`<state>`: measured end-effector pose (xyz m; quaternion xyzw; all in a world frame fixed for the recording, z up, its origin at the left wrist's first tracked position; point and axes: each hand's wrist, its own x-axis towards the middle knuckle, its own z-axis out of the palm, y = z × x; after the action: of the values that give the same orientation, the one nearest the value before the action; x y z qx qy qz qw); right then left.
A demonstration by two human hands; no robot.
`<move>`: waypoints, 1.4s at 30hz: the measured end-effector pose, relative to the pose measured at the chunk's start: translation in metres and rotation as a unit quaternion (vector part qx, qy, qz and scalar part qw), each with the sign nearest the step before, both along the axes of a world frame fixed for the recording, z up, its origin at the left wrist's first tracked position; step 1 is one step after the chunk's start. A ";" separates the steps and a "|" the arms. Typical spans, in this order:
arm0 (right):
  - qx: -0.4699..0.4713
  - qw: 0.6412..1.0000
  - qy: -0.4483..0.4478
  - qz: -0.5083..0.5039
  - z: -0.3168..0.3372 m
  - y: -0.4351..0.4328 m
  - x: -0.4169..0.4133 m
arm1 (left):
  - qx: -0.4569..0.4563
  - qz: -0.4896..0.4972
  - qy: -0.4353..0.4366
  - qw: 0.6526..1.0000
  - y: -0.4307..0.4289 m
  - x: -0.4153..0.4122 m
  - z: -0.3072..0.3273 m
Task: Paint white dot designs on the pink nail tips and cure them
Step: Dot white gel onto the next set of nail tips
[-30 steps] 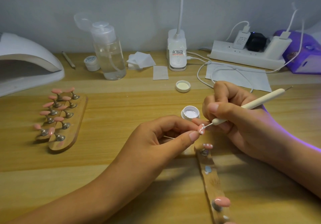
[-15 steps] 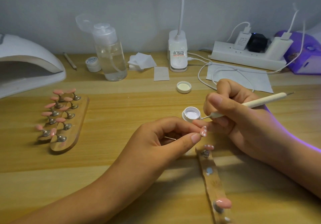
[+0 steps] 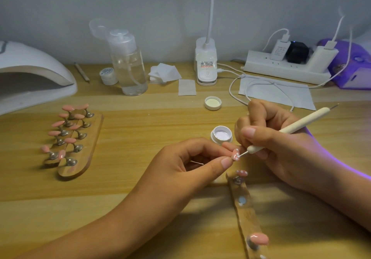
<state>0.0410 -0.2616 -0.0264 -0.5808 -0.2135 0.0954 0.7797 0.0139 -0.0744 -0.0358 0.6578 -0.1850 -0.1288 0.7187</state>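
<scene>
My left hand (image 3: 186, 164) pinches a small pink nail tip (image 3: 235, 154) with white dots between thumb and forefinger. My right hand (image 3: 277, 144) grips a cream dotting pen (image 3: 301, 125), and its metal point touches that tip. An open pot of white gel (image 3: 221, 134) sits just behind the fingers. Below them lies a wooden holder strip (image 3: 246, 212) carrying a dotted tip (image 3: 241, 172) and a plain pink tip (image 3: 259, 238). At the left, two wooden holders (image 3: 88, 150) carry several plain pink tips. The white curing lamp (image 3: 30, 74) stands at the far left.
Along the back of the wooden desk stand a clear pump bottle (image 3: 128, 66), a small white jar (image 3: 108, 76), wipe pads (image 3: 164, 74), a lamp base (image 3: 206, 64) and a power strip (image 3: 287, 66) with cables. The pot's lid (image 3: 212, 103) lies near the middle.
The pen tip went from the nail tip to the gel pot and has come back down onto the tip. My left hand stayed almost still.
</scene>
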 end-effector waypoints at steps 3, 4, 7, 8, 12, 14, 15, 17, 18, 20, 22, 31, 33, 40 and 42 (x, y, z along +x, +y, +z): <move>-0.007 1.000 0.000 -0.005 0.000 0.000 -0.001 | -0.003 0.001 0.004 1.000 0.000 0.000 0.000; -0.006 1.000 0.000 -0.006 0.000 0.000 -0.001 | -0.004 0.001 0.004 1.000 0.000 0.000 0.000; -0.001 1.000 0.002 -0.006 0.000 0.001 -0.001 | -0.003 0.002 0.005 1.000 -0.001 0.000 0.000; 0.000 1.000 0.004 -0.006 0.001 0.001 0.000 | -0.003 0.002 0.006 1.000 0.000 0.000 0.000; -0.006 1.000 0.002 -0.008 0.001 0.000 -0.001 | -0.002 0.002 0.007 1.000 0.000 0.000 0.001; -0.005 1.000 0.003 -0.009 0.001 0.000 -0.001 | -0.001 0.003 0.008 1.000 0.000 0.000 0.000; -0.003 1.000 0.005 -0.009 0.000 0.000 -0.001 | -0.002 0.003 0.008 1.000 0.000 0.000 0.000; -0.002 1.000 0.008 -0.008 0.000 0.000 0.000 | -0.002 0.003 0.008 1.000 0.000 0.000 0.000; -0.003 1.000 0.008 -0.008 0.000 0.000 0.000 | -0.002 0.002 0.007 1.000 0.000 0.000 0.000; -0.007 1.000 0.007 -0.009 0.000 0.000 0.000 | 0.000 -0.001 0.003 1.000 0.000 0.000 0.000; -0.012 1.000 0.004 -0.008 -0.001 -0.001 0.000 | 0.001 0.000 0.000 1.000 0.000 0.000 0.000; -0.007 1.000 -0.004 -0.009 -0.002 -0.001 0.001 | -0.001 0.003 0.000 1.000 0.000 0.000 0.000; -0.003 1.000 0.002 -0.009 0.000 -0.001 0.000 | 0.006 0.003 -0.003 1.000 0.001 0.000 0.000; 0.031 0.997 0.040 -0.063 0.005 -0.001 0.003 | 0.034 0.022 -0.019 0.999 0.003 0.000 -0.003; 0.043 0.994 0.056 -0.088 0.006 -0.003 0.005 | 0.020 0.013 -0.026 0.999 0.004 -0.002 -0.002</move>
<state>0.0464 -0.2643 -0.0204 -0.5569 -0.1218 0.0498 0.8201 0.0118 -0.0701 -0.0374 0.6773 -0.1923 -0.1058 0.7022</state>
